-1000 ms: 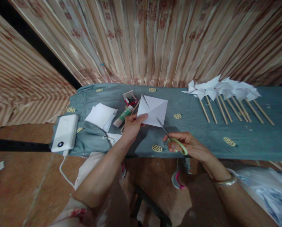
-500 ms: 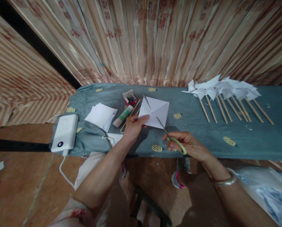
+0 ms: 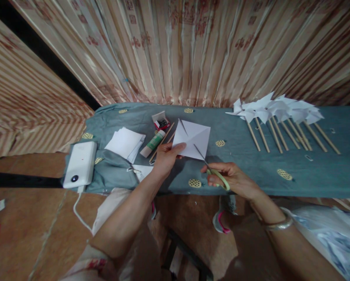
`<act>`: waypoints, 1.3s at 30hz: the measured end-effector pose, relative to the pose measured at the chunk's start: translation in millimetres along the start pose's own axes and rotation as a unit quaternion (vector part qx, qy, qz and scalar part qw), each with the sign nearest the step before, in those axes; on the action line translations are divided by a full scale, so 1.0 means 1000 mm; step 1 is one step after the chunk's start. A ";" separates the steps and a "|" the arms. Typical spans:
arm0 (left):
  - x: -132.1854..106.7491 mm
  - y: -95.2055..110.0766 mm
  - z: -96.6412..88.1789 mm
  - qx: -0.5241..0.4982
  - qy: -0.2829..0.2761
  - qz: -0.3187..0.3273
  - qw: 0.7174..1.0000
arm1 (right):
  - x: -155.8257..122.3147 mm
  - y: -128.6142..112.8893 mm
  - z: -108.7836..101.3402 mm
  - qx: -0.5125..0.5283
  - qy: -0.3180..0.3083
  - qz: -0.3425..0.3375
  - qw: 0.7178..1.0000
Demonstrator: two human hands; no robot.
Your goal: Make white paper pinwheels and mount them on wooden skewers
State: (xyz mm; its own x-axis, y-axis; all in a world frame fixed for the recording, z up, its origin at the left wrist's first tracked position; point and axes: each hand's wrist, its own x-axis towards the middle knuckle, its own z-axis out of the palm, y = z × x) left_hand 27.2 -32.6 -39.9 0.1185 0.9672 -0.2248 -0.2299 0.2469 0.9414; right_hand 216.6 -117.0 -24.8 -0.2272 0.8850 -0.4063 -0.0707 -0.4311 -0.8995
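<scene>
A creased white paper square is pinched by my left hand, thumb on top near its lower left edge. One slit shows near its upper left corner. My right hand grips a pair of scissors with light green handles; a blade lies over the lower right part of the square. Just left of my left hand lie a green-labelled glue stick, thin wooden sticks and a small open red-and-white box with dark little pieces inside.
A stack of white paper and a white device with a cable lie at the left of the cloth-covered table. Several white paper pinwheels on sticks lie in a row at the right. A curtain hangs behind.
Almost nothing differs. The paper square and the scissors have shifted very slightly; both hands keep their hold.
</scene>
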 end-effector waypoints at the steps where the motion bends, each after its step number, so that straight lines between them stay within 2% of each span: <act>1: 0.000 0.000 0.000 0.000 -0.001 0.000 1.000 | 0.000 0.000 0.000 0.002 -0.001 0.001 1.000; 26: -0.003 0.000 0.002 0.001 -0.011 -0.003 1.000 | 0.002 0.001 0.002 0.027 0.025 0.037 0.999; 39: -0.003 0.000 0.001 -0.004 -0.007 -0.009 1.000 | 0.004 0.003 0.005 0.029 0.031 0.031 0.999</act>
State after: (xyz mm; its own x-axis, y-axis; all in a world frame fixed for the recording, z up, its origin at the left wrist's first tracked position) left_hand 27.9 -35.1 -38.7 0.1353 0.9619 -0.2374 -0.2350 0.2640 0.9355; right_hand 210.7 -115.5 -28.3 -0.1715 0.8652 -0.4712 -0.1151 -0.4926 -0.8626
